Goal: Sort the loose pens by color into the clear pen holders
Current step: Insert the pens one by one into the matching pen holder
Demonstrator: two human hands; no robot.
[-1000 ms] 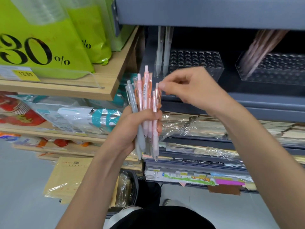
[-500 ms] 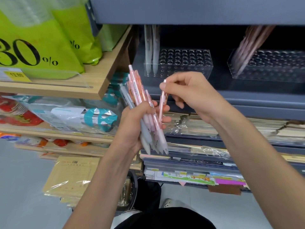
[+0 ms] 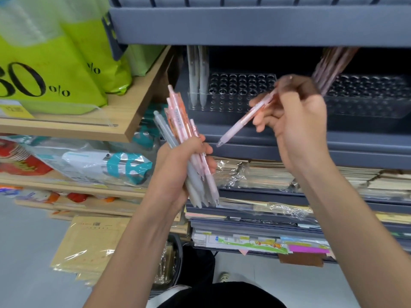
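My left hand grips a bundle of pink and grey pens, tips down, in front of the grey shelf. A single pink pen is held by my right hand, slanted with its tip pointing down-left, away from the bundle. Behind it on the grey shelf stands a clear pen holder with two grey pens in its left end. A second clear pen holder at the right carries several pink pens leaning in it.
A grey shelf overhangs the holders from above. Wrapped notebooks fill the shelves below. At left a wooden shelf carries green bags marked 30 %. Brown envelopes lie low at left.
My right hand pulled one pink pen out of the bundle and carried it up and to the right. My left hand stayed put with the remaining pens.
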